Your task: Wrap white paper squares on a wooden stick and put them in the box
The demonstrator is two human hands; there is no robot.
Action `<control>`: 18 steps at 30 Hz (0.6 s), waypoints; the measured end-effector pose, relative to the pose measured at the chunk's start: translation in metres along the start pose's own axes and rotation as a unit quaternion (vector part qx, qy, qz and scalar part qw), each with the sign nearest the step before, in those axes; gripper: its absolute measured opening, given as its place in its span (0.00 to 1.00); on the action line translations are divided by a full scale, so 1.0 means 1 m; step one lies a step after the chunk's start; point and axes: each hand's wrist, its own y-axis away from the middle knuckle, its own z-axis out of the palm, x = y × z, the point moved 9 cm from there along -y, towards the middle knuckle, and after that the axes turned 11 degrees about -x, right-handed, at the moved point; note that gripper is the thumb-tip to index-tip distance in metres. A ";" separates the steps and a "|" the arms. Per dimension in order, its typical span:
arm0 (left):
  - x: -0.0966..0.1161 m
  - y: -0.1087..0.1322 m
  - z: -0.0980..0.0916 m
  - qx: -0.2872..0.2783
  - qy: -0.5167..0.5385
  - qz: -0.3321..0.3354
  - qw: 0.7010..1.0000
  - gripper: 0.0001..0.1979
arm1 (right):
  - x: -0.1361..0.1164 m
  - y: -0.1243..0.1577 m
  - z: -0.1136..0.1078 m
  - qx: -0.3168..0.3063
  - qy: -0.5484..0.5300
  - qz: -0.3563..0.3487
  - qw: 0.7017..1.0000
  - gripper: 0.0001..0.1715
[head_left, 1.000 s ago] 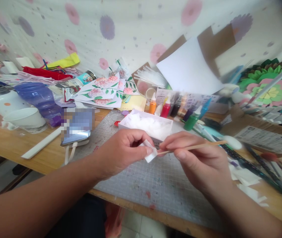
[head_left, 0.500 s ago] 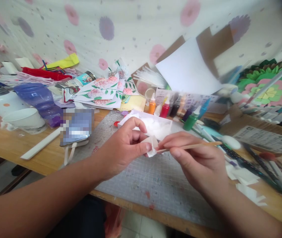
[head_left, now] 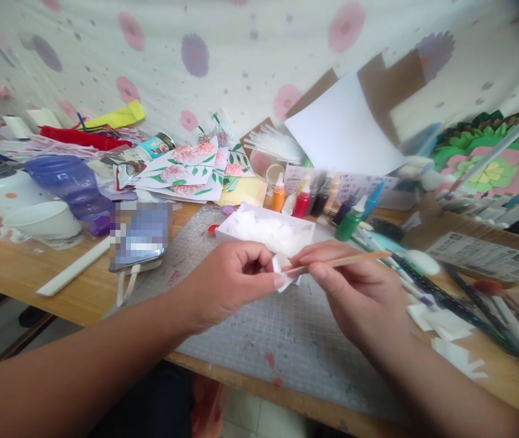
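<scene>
My left hand (head_left: 229,281) pinches a small white paper piece (head_left: 282,272) between thumb and fingers, above the grey cutting mat (head_left: 259,328). My right hand (head_left: 355,292) grips a thin wooden stick (head_left: 341,261), whose tip touches the paper piece. Just behind both hands stands a white box (head_left: 268,230) filled with white paper bits.
Small paint bottles (head_left: 305,201) in orange, red and green stand behind the box. A phone (head_left: 140,234), a white cup (head_left: 44,222) and a purple bottle (head_left: 74,182) lie at the left. Pens, rulers and white paper scraps (head_left: 442,322) clutter the right side. Flower cards (head_left: 186,167) sit at the back.
My left hand's fingers opened briefly and closed again on the paper piece. The stick in my right hand shifted slightly up and left, staying against the paper.
</scene>
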 end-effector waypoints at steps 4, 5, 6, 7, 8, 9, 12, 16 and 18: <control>-0.002 -0.001 0.000 -0.007 -0.009 -0.014 1.000 0.09 | 0.019 0.002 -0.007 0.037 -0.071 0.020 0.997 0.09; -0.004 -0.001 0.000 -0.006 -0.010 -0.019 1.000 0.09 | 0.024 0.003 -0.010 0.048 -0.079 0.026 0.995 0.09; -0.005 -0.001 -0.001 -0.005 -0.009 -0.023 1.000 0.09 | 0.028 0.003 -0.012 0.063 -0.079 0.035 0.994 0.08; -0.006 0.000 -0.002 -0.004 -0.006 -0.027 1.000 0.09 | 0.033 0.004 -0.016 0.080 -0.076 0.046 0.993 0.07; -0.008 0.000 -0.003 -0.002 -0.002 -0.029 1.000 0.10 | 0.037 0.006 -0.020 0.100 -0.072 0.059 0.991 0.07; -0.009 0.000 -0.003 -0.001 0.003 -0.030 1.000 0.10 | 0.041 0.007 -0.024 0.122 -0.068 0.070 0.988 0.06; -0.012 -0.001 -0.005 0.003 0.018 -0.023 1.000 0.08 | 0.051 0.010 -0.037 0.176 -0.051 0.097 0.978 0.05; -0.014 -0.001 -0.008 0.021 0.019 -0.008 1.000 0.07 | 0.045 0.005 -0.047 0.173 0.106 0.107 0.973 0.05; -0.013 -0.001 -0.009 0.025 0.022 -0.004 0.999 0.08 | 0.030 0.003 -0.047 0.171 0.150 0.062 0.972 0.04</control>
